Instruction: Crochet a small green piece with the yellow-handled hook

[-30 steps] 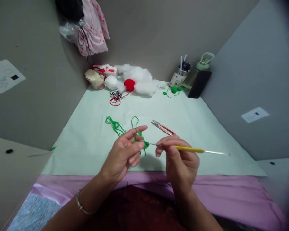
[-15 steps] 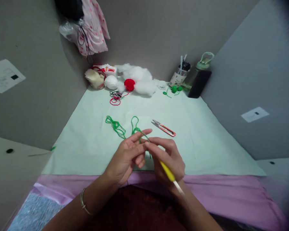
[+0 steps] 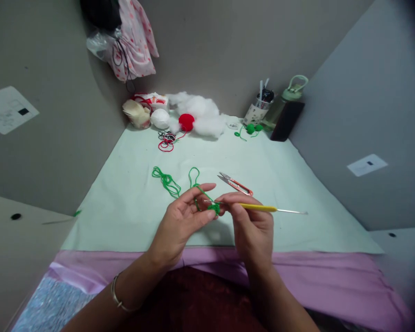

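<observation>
Grey partition walls [image 3: 228, 55] frame a pale-green cloth-covered table [image 3: 124, 221], where a small green crocheted yarn piece [image 3: 213, 209] sits pinched in the half-spread left hand [image 3: 180, 221], at its two o'clock, and at ten o'clock from the right hand [image 3: 254, 226], whose curled fingers grip a yellow-handled metal crochet hook [image 3: 263, 208]. Orange-handled metal snips [image 3: 240, 186] lie at the piece's one o'clock.

Single head-worn view, facing forward and down over table [image 3: 117, 212].

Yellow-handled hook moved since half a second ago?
Yes. Against the snips, the yellow-handled hook has swung: its rear end went right and up in the view, leaving it nearly level.
</observation>
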`<state>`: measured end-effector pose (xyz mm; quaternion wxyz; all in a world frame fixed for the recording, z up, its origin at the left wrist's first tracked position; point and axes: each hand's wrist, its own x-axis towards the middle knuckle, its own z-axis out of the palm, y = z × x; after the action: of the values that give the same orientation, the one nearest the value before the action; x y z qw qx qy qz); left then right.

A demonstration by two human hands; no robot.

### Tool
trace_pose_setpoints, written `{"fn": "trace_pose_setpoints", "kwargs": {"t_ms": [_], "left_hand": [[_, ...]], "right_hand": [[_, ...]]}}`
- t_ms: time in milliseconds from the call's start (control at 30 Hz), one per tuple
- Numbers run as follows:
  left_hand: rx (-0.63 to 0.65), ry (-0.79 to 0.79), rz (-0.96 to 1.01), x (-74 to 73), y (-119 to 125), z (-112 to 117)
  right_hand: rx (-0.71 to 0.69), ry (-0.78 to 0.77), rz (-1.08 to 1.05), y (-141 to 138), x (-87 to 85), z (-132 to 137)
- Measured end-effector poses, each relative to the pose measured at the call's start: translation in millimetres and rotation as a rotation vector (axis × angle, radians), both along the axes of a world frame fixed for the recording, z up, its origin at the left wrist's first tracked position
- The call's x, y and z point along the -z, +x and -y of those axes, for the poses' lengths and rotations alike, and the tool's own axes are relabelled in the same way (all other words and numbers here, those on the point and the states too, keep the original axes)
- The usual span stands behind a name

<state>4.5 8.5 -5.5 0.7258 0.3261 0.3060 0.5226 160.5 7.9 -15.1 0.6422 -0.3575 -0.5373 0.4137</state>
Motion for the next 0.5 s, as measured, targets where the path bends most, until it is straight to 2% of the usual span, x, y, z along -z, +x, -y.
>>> {"fn": "trace_pose_setpoints", "kwargs": {"t_ms": [133, 267, 367, 500], "left_hand": [[-0.023, 0.022, -0.032, -1.4, -2.1, -1.5], [-0.029, 0.040, -0.078, -1.8, -3.9, -2.6], [-0.036, 0.065, -0.108, -1.5, -5.7, -2.0], [-0.068, 0.090, -0.159, -1.6, -6.5, -0.2]], "right_hand": [[-0.086, -0.062, -0.150, 1.6, -1.4, -2.2], [-0.139, -0.051, -0.178, 4.3, -4.0, -2.1], [-0.147, 0.003, -0.112, 7.3, -4.4, 0.1], [-0.040, 0.171, 0.100, 10.3, -5.8, 5.0]]}}
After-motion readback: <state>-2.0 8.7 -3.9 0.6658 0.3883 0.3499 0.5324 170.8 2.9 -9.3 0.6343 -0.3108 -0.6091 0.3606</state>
